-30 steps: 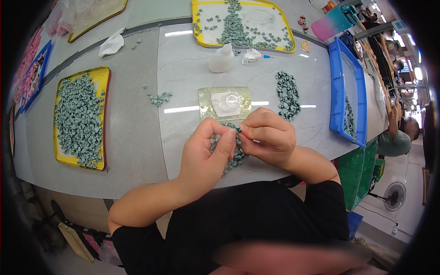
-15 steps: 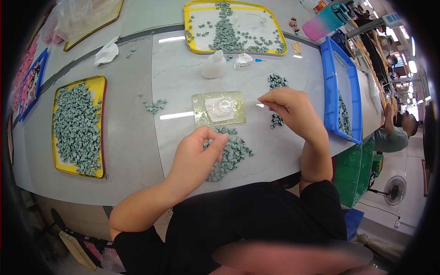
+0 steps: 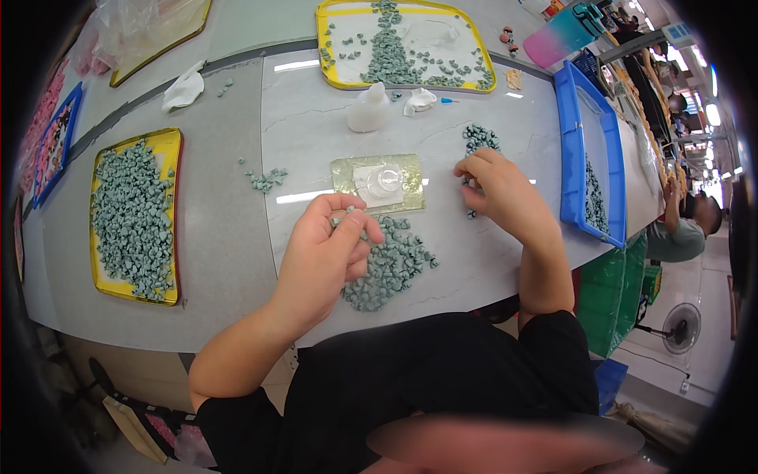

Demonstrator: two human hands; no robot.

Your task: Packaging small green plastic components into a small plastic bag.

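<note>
My left hand [image 3: 320,245] is closed, with a small grey-green piece [image 3: 350,211] pinched between thumb and forefinger. Beneath and beside it spreads a loose pile of similar grey-green pieces [image 3: 399,261]. My right hand [image 3: 501,189] is over a strip of darker green pieces [image 3: 480,138], its thumb and forefinger apart; the hand hides part of that strip. Between my hands lies a greenish, see-through slab [image 3: 343,175] bearing a white sheet and a small clear round dish [image 3: 385,182].
A yellow-rimmed tray [image 3: 175,146] full of green pieces sits left; another yellow tray [image 3: 488,67] lies at the back. A white bottle [image 3: 368,110] stands behind the slab. At right are a blue bin [image 3: 570,150] and a pink-and-blue drink bottle [image 3: 553,39].
My left hand has turned upward and moved slightly left, uncovering more of the pile. My right hand has come down onto the dark pieces, thumb and forefinger now parted.
</note>
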